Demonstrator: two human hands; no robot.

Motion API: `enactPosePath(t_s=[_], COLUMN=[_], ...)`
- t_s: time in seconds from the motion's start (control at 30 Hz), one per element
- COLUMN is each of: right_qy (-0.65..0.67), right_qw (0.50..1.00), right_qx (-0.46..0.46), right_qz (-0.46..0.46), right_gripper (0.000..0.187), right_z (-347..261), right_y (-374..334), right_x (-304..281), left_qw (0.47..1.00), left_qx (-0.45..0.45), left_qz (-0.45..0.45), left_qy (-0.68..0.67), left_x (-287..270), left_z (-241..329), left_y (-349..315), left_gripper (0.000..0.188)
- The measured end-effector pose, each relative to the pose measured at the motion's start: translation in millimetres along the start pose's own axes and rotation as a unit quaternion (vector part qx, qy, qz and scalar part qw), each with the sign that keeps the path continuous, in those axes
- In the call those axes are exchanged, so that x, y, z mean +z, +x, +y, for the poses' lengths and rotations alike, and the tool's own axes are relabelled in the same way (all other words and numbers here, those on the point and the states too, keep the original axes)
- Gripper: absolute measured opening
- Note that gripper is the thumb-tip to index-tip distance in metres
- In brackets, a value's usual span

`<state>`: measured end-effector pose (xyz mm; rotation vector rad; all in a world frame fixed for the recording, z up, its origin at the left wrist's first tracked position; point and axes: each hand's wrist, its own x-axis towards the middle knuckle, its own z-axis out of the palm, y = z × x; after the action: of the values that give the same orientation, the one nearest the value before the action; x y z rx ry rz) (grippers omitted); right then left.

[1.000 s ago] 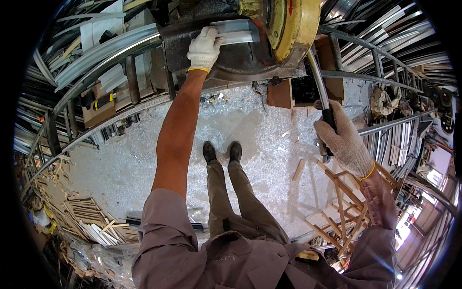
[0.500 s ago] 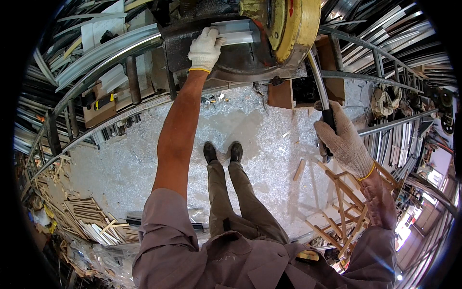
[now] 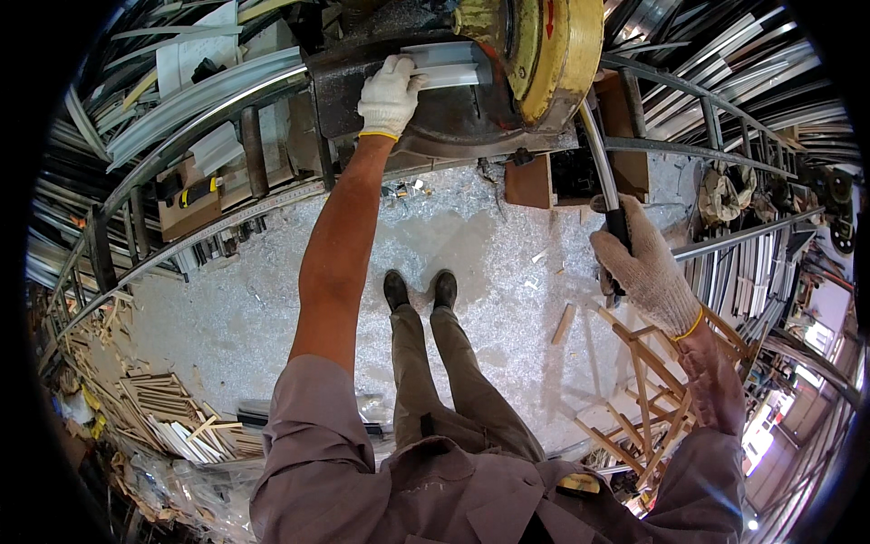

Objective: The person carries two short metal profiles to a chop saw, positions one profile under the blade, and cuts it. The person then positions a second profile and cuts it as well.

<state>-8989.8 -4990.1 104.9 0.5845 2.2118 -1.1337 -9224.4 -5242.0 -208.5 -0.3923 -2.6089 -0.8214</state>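
My left hand (image 3: 390,96), in a white knit glove, is closed on the left end of a short silver metal profile (image 3: 446,76), pressing it on the dark saw bed (image 3: 353,77). The profile's right end reaches toward the yellow blade guard (image 3: 566,63) of a cut-off saw. Gloved too, my right hand (image 3: 645,270) wraps round the black grip (image 3: 617,228) of the saw's steel lever (image 3: 600,154), which slants down from beside the guard. The blade itself is hidden by the guard.
Racks of long metal profiles (image 3: 725,63) stand on both sides. A yellow-and-black tool (image 3: 198,192) lies on the left shelf. Wooden trestles (image 3: 648,390) stand at lower right, wood strips (image 3: 168,399) lie at lower left, and an open box (image 3: 527,181) sits below the saw.
Hardly anything differs: the whole view has shifted very slightly. Both hands keep their hold, and the profile and lever stay in place.
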Motion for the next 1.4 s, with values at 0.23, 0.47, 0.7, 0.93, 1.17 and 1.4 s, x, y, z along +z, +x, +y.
enactPosePath(t_s=[0.23, 0.47, 0.7, 0.93, 1.17, 1.4], right_qy=[-0.008, -0.001, -0.006, -0.008, -0.009, -0.014], right_qw=[1.0, 1.0, 1.0, 1.0, 1.0, 1.0], right_qx=[-0.001, -0.002, -0.004, -0.011, -0.007, -0.009], right_qz=[0.001, -0.003, -0.003, -0.007, -0.001, 0.002], right_gripper=[0.032, 0.032, 0.031, 0.031, 0.031, 0.033], right_z=[0.0, 1.0, 1.3, 2.2, -0.3, 4.2], right_y=[-0.2, 0.1, 0.3, 1.3, 0.2, 1.7], right_x=[0.7, 0.3, 0.5, -0.7, 2.1, 2.6], left_qw=[1.0, 1.0, 1.0, 1.0, 1.0, 1.0], left_qx=[0.0, 0.009, 0.011, 0.016, 0.012, 0.01], left_qz=[-0.006, 0.009, 0.017, 0.019, 0.014, 0.008], left_qy=[0.009, 0.007, -0.002, 0.0, 0.001, 0.004], left_x=[2.0, 3.3, 3.8, 3.7, 4.8, 5.6], left_z=[-1.9, -2.3, -2.3, -3.1, -3.2, -4.6], left_y=[0.5, -0.4, -0.2, 0.5, -0.2, 0.1], left_gripper=[0.027, 0.027, 0.026, 0.026, 0.026, 0.026])
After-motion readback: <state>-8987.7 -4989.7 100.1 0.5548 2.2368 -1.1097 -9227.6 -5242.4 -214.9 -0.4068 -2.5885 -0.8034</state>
